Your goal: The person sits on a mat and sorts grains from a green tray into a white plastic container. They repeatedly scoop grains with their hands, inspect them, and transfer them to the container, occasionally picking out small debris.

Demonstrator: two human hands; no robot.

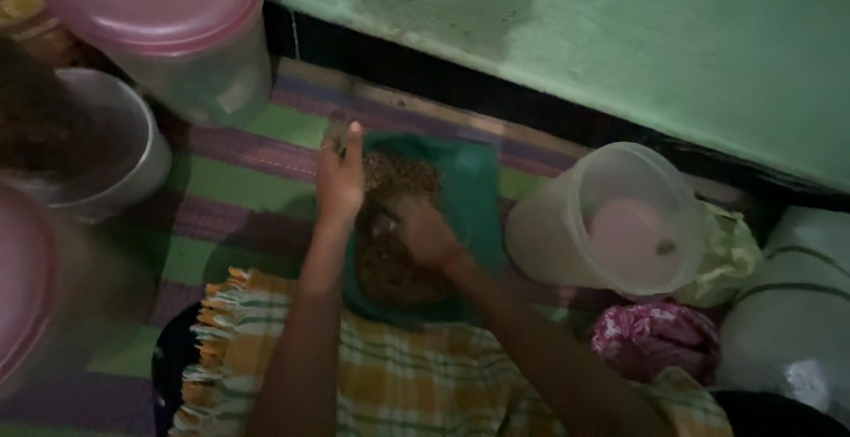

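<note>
- I see a shallow green plastic tray (pixel 474 198) just right of the frame's centre, lying on a striped purple and green woven mat (pixel 239 149), with its long axis running from upper centre down toward the lower centre.
- A heap of brown grain (pixel 390 264) fills the tray's left half, from its upper edge to its near edge.
- My left hand (pixel 341 176) rests at the tray's upper-left rim, fingers stretched out and together, pointing up the frame; whether it grips the rim I cannot tell.
- My right hand (pixel 425 233) lies inside the tray on the grain, fingers curled down into it, so it is the nearer one to the heap.
- The hands sit close, the right just below and right of the left, not touching.
- A clear plastic tub (pixel 611 220) lies tipped just right of the tray.
- A yellow checked cloth (pixel 398 375) covers the lap at the lower centre.
</note>
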